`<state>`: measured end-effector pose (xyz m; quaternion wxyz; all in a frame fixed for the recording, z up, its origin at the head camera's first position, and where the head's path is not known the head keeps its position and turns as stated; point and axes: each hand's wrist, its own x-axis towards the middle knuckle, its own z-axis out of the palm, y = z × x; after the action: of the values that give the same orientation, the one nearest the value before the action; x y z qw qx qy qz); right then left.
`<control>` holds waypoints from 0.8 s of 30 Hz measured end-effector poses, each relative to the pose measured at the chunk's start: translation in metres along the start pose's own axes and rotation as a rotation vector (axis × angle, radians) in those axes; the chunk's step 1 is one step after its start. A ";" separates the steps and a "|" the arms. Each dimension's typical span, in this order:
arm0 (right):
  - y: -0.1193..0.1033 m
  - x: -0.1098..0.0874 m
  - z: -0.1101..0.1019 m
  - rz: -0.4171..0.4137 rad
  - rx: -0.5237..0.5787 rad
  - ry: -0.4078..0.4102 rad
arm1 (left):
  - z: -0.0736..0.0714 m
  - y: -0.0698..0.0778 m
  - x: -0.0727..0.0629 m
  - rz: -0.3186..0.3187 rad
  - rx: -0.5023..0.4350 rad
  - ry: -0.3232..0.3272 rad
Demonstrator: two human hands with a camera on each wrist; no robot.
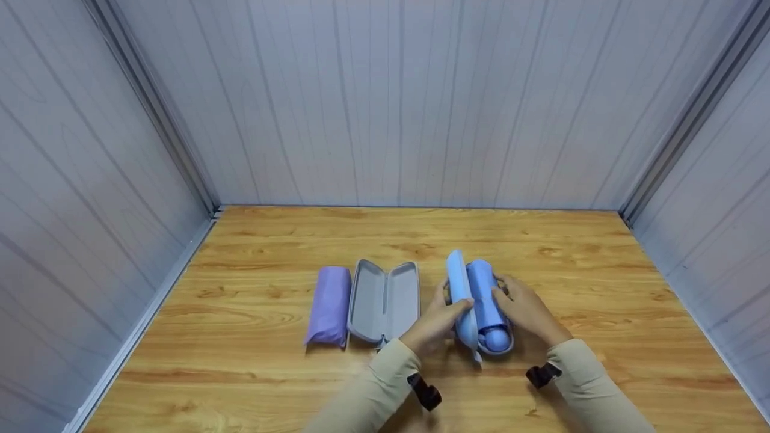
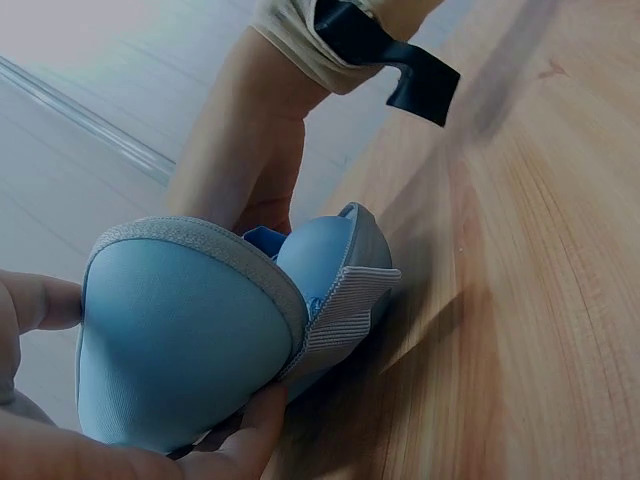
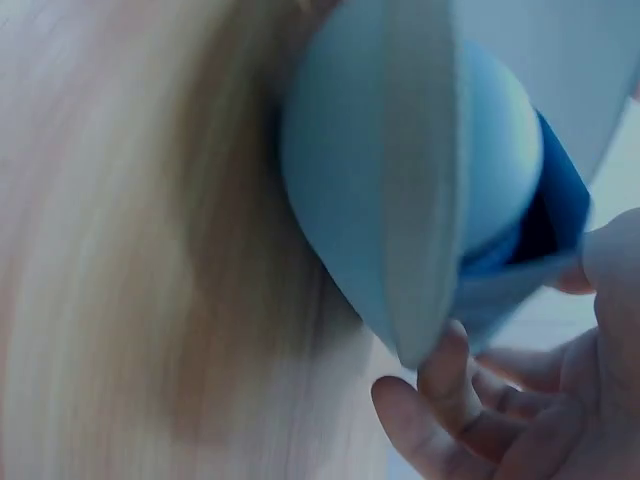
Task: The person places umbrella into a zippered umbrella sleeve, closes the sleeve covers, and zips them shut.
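A light blue zip case stands half folded on the table, its grey lining edge showing. Inside its right half lies a folded blue umbrella, its rounded handle end toward the person. My left hand grips the case's left half, thumb over the outside and fingers beneath. My right hand holds the right half from the side, its thumb over the umbrella. In the left wrist view, a ribbed grey strip joins the two halves at the near end. The right wrist view is blurred by motion.
Left of the hands, a grey case lies open on the wooden table. Beside it is a purple fabric-wrapped bundle. Pale panel walls enclose the table at the back and both sides.
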<state>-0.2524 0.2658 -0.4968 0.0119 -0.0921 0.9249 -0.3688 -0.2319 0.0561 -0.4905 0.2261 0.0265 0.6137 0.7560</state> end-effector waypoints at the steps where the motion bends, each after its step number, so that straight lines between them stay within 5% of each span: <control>1: 0.002 -0.001 -0.002 -0.009 0.020 -0.013 | 0.000 0.000 0.000 0.001 0.002 0.000; 12: 0.025 -0.011 -0.019 -0.130 0.118 -0.232 | 0.001 -0.004 0.000 0.037 0.033 0.006; 24: 0.030 -0.013 -0.022 -0.155 0.212 -0.261 | 0.002 -0.009 0.000 0.101 0.070 -0.015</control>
<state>-0.2464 0.3042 -0.5018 0.1129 -0.2081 0.8617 -0.4488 -0.2286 0.0598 -0.4984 0.1911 0.0707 0.6359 0.7444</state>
